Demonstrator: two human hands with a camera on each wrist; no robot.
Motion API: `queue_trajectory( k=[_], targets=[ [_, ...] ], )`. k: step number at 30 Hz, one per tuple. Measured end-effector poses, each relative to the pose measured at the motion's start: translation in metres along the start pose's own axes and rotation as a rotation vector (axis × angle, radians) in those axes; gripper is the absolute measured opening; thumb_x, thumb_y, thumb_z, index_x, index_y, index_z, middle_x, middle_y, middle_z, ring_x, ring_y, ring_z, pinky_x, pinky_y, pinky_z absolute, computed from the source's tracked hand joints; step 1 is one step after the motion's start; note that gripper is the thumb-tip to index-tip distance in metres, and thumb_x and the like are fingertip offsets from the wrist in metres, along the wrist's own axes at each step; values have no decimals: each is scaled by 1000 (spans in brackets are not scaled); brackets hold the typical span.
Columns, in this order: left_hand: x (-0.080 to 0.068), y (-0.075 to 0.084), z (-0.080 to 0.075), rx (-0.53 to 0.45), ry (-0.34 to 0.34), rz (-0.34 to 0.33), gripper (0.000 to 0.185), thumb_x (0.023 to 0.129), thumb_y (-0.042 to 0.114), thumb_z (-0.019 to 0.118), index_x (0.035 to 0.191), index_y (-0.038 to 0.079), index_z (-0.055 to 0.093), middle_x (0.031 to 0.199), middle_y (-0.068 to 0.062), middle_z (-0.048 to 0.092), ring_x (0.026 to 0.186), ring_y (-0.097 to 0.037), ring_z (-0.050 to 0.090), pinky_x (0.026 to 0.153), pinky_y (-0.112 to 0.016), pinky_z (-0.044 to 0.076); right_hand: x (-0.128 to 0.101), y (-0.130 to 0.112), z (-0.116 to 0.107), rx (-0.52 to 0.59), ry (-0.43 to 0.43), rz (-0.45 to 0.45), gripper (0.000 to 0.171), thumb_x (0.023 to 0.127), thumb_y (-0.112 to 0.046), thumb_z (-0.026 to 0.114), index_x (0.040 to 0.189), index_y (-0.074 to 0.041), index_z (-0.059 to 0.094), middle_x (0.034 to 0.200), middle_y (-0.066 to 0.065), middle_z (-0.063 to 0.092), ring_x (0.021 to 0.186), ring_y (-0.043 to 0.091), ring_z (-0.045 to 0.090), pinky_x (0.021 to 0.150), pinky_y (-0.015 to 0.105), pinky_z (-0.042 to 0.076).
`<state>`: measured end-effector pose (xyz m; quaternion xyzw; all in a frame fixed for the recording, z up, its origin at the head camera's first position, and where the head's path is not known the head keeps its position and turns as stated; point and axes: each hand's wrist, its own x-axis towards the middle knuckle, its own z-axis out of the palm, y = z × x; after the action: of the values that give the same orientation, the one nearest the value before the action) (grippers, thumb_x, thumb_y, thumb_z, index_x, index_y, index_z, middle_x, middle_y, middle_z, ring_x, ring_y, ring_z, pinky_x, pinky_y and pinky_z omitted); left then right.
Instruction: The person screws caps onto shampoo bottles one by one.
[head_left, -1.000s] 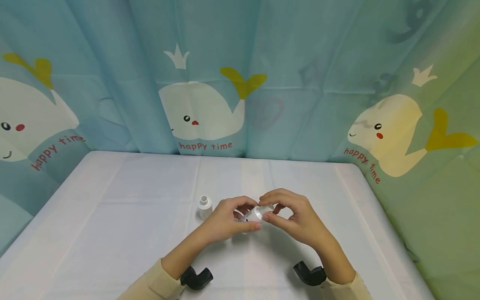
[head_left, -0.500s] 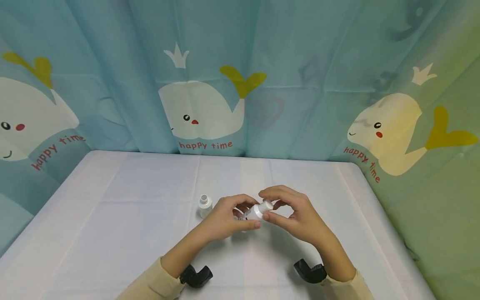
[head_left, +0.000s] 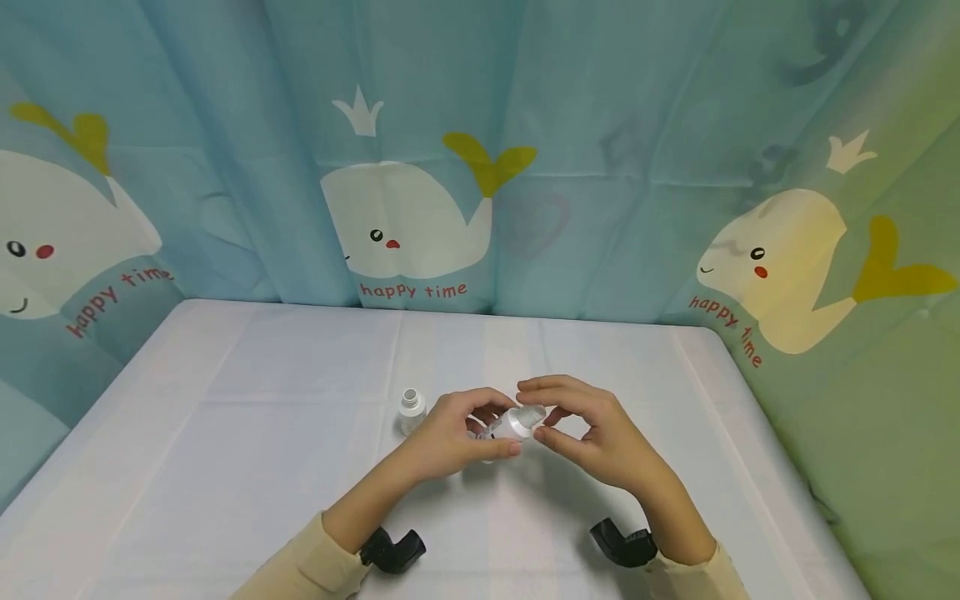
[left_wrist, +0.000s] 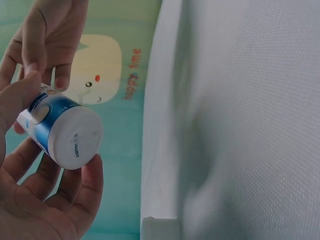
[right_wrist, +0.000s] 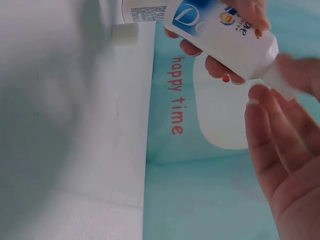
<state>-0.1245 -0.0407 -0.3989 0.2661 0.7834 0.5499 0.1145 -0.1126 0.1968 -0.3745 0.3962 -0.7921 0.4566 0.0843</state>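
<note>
A small white bottle (head_left: 510, 427) with a blue label is held tilted just above the white table (head_left: 262, 433). My left hand (head_left: 504, 427) grips its body, thumb below and fingers over the top. My right hand (head_left: 531, 410) pinches the white cap (head_left: 532, 414) at the bottle's neck between thumb and fingers. In the left wrist view the bottle's flat base (left_wrist: 77, 140) faces the camera, with the right hand's fingers (left_wrist: 47, 35) behind it. The right wrist view shows the label (right_wrist: 225, 35), the blurred cap (right_wrist: 280, 82) and my right hand's fingers (right_wrist: 275, 150).
A second small white bottle (head_left: 410, 411), uncapped, stands upright on the table just left of my left hand. Whale-print curtains (head_left: 420, 217) close off the back and both sides. Black wrist mounts (head_left: 392, 550) sit on both forearms.
The right hand's fingers have shifted slightly around the cap. The bottle and the left hand have stayed almost in place.
</note>
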Motion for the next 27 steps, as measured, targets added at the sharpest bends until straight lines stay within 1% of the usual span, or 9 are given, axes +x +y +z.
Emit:
queue_trajectory(
  k=[2,4,8,13,15,17,21,24,27],
  targets=[
    [0,0,0,-2,-3,0,37,80,29,84,113,22,69,100,12,68,94,-10,62,82,-30,56,0,0,0,-4,-6,-13,33,88,2,73,118,-10,70,120,5,69,110,16,64,75,28,58],
    [0,0,1,-4,-3,3,36,81,28,84,113,23,69,100,12,68,93,-10,62,81,-30,56,0,-1,0,-16,-2,-10,30,88,0,73,116,-11,71,114,3,71,101,14,66,73,27,58],
    [1,0,1,-5,0,19,35,82,29,84,114,24,70,100,12,68,93,-11,62,81,-30,56,0,-2,-1,-43,26,37,28,86,-5,77,113,-12,72,109,-1,72,92,10,66,69,25,58],
    [0,1,1,2,-4,27,36,82,28,83,114,21,69,101,10,68,93,-10,63,80,-29,56,0,1,-1,-15,17,11,32,85,-2,77,116,-8,71,119,4,70,107,16,66,72,25,58],
    [0,1,1,8,-2,31,36,82,27,83,114,19,69,101,9,69,94,-10,63,81,-28,56,0,1,-1,-15,20,-17,32,84,0,77,115,-9,72,119,5,70,108,16,66,73,24,58],
    [0,1,1,10,4,33,35,82,26,83,113,20,70,101,10,69,94,-10,62,81,-28,55,1,1,0,-33,40,-29,31,83,0,79,111,-10,73,113,3,73,101,14,68,73,23,57],
    [0,2,2,6,12,43,35,81,25,84,113,22,70,102,12,68,94,-10,61,82,-29,55,2,-1,0,-67,97,-3,32,77,-6,84,107,-12,75,101,-2,74,87,9,68,71,22,57],
    [0,3,3,12,19,51,35,81,26,85,113,23,70,101,13,68,94,-11,61,82,-29,55,2,-1,0,-49,99,15,36,77,-7,85,111,-13,74,109,0,73,94,11,68,73,24,58],
    [0,4,3,14,25,43,36,80,26,85,113,22,70,100,13,68,94,-10,61,82,-28,55,1,-1,0,-20,75,-20,37,80,-1,81,115,-12,73,117,5,71,104,15,67,74,26,58]
  ],
)
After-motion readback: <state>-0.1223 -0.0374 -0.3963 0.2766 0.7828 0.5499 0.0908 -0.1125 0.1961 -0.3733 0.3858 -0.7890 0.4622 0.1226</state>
